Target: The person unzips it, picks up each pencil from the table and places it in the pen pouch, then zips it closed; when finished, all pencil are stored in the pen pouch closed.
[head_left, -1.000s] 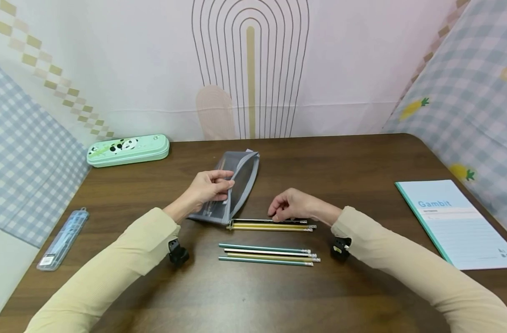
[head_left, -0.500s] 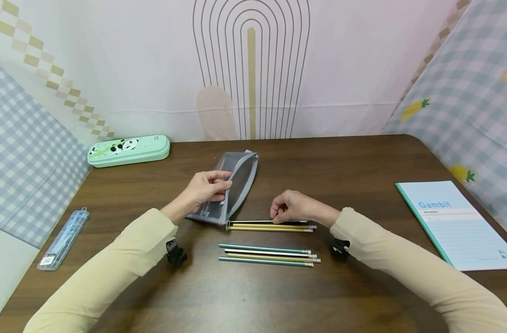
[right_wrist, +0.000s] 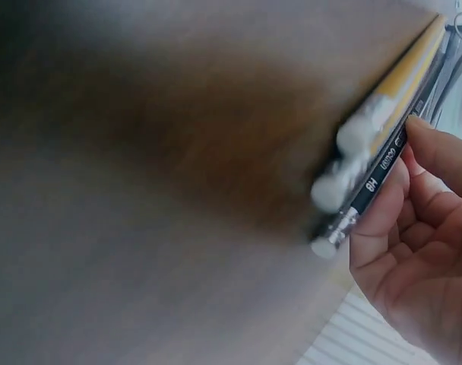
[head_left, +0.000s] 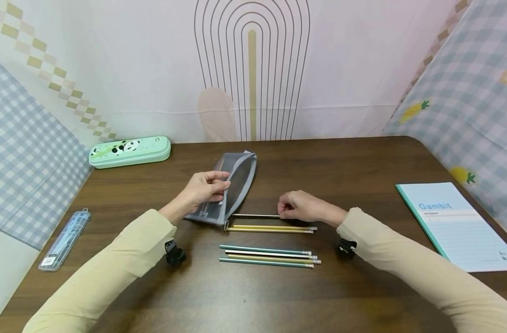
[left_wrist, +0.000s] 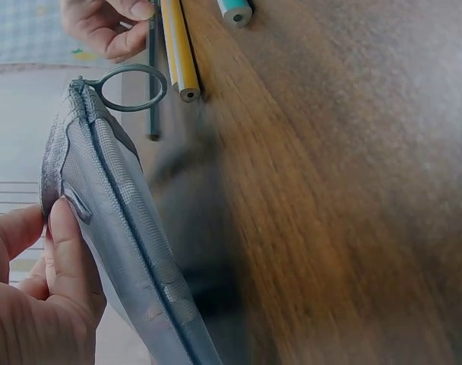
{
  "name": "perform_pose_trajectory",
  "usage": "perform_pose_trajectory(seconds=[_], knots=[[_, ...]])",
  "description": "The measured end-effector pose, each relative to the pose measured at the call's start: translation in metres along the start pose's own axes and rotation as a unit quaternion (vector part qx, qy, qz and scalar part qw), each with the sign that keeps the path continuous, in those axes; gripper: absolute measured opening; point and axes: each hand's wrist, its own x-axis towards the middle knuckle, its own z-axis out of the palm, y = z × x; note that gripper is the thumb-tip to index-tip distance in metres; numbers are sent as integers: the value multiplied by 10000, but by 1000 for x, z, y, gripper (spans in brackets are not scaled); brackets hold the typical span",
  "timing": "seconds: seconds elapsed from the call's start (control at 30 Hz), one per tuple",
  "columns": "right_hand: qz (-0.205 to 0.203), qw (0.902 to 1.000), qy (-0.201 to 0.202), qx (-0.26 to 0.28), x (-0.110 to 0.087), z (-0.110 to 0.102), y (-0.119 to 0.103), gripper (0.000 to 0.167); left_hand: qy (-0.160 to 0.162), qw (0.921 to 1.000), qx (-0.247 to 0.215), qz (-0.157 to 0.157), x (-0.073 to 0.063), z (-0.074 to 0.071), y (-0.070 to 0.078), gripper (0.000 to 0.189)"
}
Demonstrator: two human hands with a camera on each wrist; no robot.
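My left hand (head_left: 203, 187) pinches the edge of a grey mesh zipper pouch (head_left: 241, 185), whose mouth gapes toward the right. A black pencil (head_left: 255, 216) marked HB is pinched between the thumb and fingers of my right hand (head_left: 302, 206). Its eraser end points away from the pouch, as the right wrist view shows of the black pencil (right_wrist: 381, 167). The pencil's other end lies near the pouch's lower corner, by a zipper ring (left_wrist: 132, 87). Just below it, two yellow pencils (head_left: 270, 227) lie side by side on the table.
Nearer the front lies a row of several pencils (head_left: 266, 261), teal, dark and gold. A mint panda pencil case (head_left: 145, 155) stands at the back left, a clear blue-tinted plastic case (head_left: 64, 240) at the left. At the right is a Gambit notebook (head_left: 457, 226).
My right hand has lifted the black pencil off from beside the yellow ones and moved slightly right and away with it. My left hand and the pouch have barely shifted.
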Motion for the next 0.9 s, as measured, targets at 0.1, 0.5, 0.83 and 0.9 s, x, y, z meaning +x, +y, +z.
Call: perform_pose_trajectory(seconds=[0.1, 0.5, 0.83, 0.9], knots=[[127, 9999, 96, 38, -6, -6, 4, 11, -4, 10000, 0, -12, 0, -1, 0, 42], [838, 9838, 549, 1486, -4, -16, 10, 13, 13, 10000, -19, -35, 0, 0, -1, 43], [2093, 8752, -24, 4361, 37, -2, -12, 18, -62, 10000, -38, 18, 1, 5, 0, 42], [2221, 8570, -24, 4650, 47, 0, -16, 14, -60, 10000, -31, 8, 1, 6, 1, 42]])
